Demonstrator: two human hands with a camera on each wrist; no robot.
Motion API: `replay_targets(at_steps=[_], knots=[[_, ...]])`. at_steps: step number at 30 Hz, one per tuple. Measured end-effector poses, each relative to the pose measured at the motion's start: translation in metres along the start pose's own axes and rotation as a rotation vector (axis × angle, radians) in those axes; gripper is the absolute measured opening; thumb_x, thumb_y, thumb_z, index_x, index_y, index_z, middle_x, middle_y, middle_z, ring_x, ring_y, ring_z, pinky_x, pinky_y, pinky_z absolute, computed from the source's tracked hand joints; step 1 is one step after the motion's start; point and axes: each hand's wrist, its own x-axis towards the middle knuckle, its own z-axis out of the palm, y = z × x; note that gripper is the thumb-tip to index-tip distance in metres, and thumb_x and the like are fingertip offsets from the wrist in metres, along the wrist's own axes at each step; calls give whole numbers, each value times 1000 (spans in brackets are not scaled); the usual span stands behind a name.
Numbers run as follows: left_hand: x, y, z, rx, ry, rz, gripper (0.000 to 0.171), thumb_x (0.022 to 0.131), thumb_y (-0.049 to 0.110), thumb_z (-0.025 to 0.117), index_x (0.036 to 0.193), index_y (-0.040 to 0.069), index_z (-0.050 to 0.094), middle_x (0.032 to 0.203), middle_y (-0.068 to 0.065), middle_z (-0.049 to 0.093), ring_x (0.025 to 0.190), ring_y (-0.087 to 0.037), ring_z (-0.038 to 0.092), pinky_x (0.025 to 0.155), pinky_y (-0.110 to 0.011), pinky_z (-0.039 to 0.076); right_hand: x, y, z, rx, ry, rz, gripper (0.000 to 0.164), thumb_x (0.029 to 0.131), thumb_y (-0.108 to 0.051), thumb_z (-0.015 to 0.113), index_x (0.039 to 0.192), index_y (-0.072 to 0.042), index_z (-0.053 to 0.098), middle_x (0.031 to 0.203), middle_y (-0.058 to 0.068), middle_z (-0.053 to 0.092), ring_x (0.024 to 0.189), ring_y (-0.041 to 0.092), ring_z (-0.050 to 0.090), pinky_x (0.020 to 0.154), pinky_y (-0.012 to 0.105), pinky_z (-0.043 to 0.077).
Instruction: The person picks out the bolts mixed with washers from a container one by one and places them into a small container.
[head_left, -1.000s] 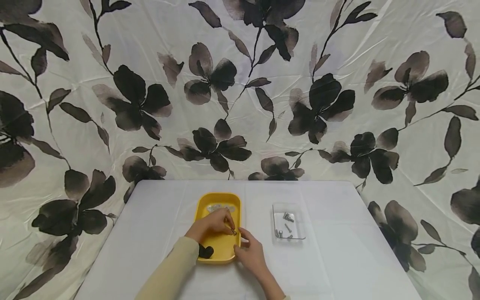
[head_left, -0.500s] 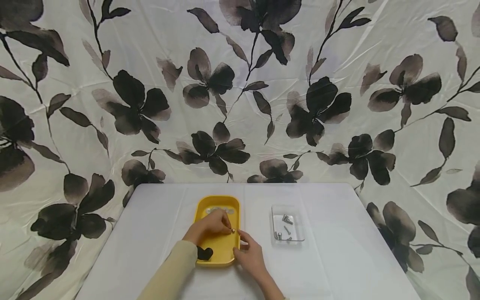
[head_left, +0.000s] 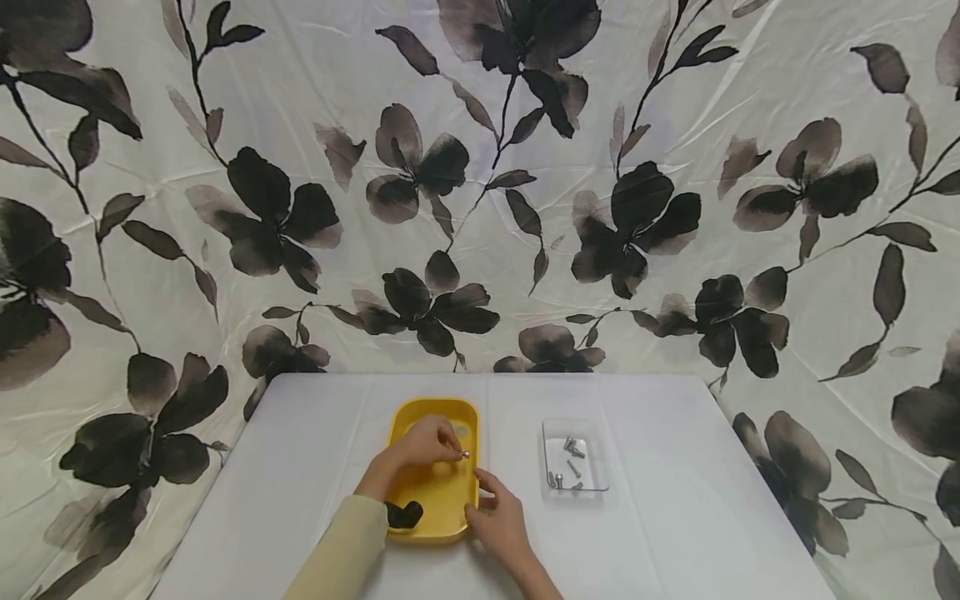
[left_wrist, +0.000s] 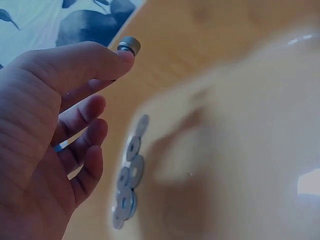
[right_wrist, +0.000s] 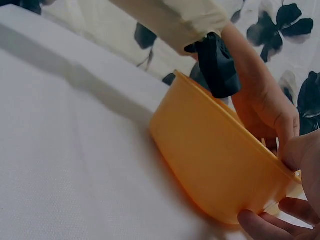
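My left hand (head_left: 426, 442) is over the yellow tray (head_left: 438, 535). Its thumb and forefinger pinch a small metal bolt (left_wrist: 129, 45), whose round head sticks out past the thumb tip; most of the shank is hidden. The other fingers curl loosely around nothing. At the tray's right side, my right hand (head_left: 500, 518) holds the wall: one digit is at the rim, while other fingertips (right_wrist: 252, 222) touch the outer wall. Several flat washers (left_wrist: 134, 171) lie in the tray's far end, partly covered by the left hand in the head view.
Right of the tray stands a clear plastic box (head_left: 600, 492) with several loose metal screws (head_left: 573, 468) in it. A black wrist mount (head_left: 405, 515) on the left wrist overhangs the tray. A floral cloth (head_left: 480, 208) hangs behind the white table (head_left: 660, 467).
My left hand has drawn the bolt away from the right fingertips, up toward the tray's far end. The right hand stays at the tray's side. The head view has tilted slightly up.
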Motion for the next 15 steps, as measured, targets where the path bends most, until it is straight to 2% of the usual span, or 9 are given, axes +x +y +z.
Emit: replay_targets(at_steps=[4,9,15], knots=[[-4,7,-2,-12,29,15,8,76,15,82,73,19,76,77,9,59,72,-13,51,67,-30,45,-1,-2,-2,-2,-3,2,56,80,-6,71,134,-6,56,121,20,60,91,24,65,67,28,55],[-8,15,-5,-72,59,-6,8,77,15,81,73,19,75,80,6,58,81,-20,55,76,-36,46,0,-3,-3,3,-11,5,56,81,-8,71,135,-6,55,123,20,60,91,23,65,68,27,54],[-11,21,-9,-79,95,-19,8,77,18,81,73,21,75,83,5,57,86,-27,55,77,-39,45,4,-2,-4,-7,-20,-1,56,81,-9,71,135,-7,56,123,19,60,91,22,65,67,28,54]])
